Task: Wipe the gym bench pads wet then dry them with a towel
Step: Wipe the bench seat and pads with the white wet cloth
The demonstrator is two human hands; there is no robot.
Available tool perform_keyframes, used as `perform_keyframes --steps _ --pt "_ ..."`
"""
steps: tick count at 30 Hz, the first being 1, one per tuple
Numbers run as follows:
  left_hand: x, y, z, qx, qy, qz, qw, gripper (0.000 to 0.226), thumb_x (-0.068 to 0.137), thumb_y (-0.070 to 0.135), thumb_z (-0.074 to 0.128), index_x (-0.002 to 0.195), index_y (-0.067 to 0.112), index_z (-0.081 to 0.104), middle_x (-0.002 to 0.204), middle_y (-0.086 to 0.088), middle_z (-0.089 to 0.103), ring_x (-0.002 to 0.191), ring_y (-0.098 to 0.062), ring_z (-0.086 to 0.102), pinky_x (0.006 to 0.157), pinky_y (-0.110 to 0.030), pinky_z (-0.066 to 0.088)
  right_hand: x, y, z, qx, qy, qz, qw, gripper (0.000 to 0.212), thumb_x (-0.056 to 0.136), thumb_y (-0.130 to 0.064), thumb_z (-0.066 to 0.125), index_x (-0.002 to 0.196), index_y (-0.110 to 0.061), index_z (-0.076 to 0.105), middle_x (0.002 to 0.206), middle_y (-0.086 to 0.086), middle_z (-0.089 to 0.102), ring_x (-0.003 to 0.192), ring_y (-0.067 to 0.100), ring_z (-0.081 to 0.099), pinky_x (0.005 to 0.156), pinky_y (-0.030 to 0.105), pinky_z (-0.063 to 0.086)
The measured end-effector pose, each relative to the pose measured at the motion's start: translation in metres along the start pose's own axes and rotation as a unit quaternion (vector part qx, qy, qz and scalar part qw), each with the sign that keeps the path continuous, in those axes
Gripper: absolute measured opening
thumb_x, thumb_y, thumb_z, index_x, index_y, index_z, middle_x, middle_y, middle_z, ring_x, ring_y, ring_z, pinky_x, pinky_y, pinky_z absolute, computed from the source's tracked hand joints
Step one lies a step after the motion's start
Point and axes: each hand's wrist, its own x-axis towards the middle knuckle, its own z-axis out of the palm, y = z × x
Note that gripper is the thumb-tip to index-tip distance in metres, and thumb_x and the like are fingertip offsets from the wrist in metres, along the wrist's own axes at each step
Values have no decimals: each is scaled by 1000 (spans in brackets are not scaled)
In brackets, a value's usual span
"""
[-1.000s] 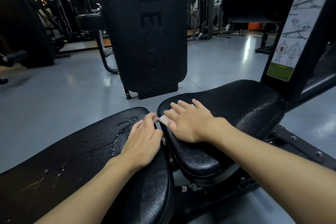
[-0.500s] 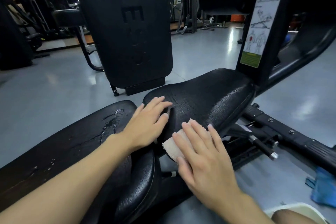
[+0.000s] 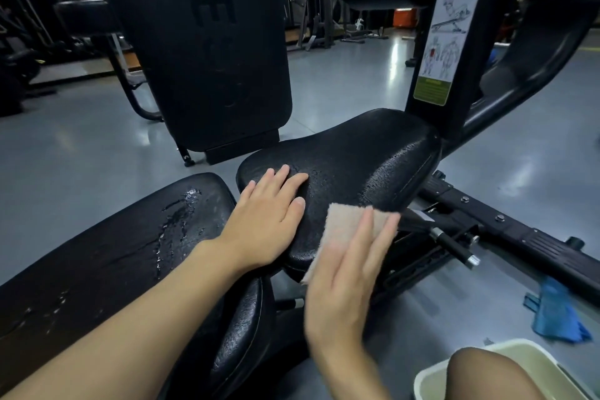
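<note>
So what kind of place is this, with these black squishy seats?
Most likely a gym. The black bench pad sits on a metal frame, an exercise chart with workout drawings is stuck on the post, and more workout machines stand behind.

two wet pads (image 3: 357, 166) (image 3: 113, 253), two hands (image 3: 269, 221) (image 3: 341, 289), one beige cloth (image 3: 345, 221)

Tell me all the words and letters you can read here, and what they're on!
"E": a big raised letter on the upright black pad; the letters above and below it are too dark or cut off to read.
Instruction chart on the machine post: drawings show, but its small headings are too blurred to read.
Green label at the chart's foot: print too small to read.
</note>
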Motion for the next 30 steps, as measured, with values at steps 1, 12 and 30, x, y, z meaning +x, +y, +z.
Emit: perform_keyframes --steps 1,12,30 --pt "0 0 0 1 -1 1 1000 48 104 38 20 152 39 18 164 8 7 150 -12 -2 122 -37 -1 -10 -2 2 12 -5 1 1000 60 101 -31 30 156 -9 22 165 15 -3 153 24 3 121 45 15" --pt "-1 0 1 5 -4 -2 1000 48 103 42 17 151 41 18 164 9 7 150 -10 -3 122 -36 -2 95 8 -17 62 -40 228 971 67 98 -32 28 158 -23 0 166 -1 -12 151 13 3 115 24 7" --pt "23 40 -15 87 -107 -48 989 53 86 73 10 138 68 -1 158 -13 15 146 -35 10 112 -64 15 75 10 -19 20 -109 170 979 65 104 -29 31 158 -18 -4 164 10 -19 152 18 -7 121 31 3"
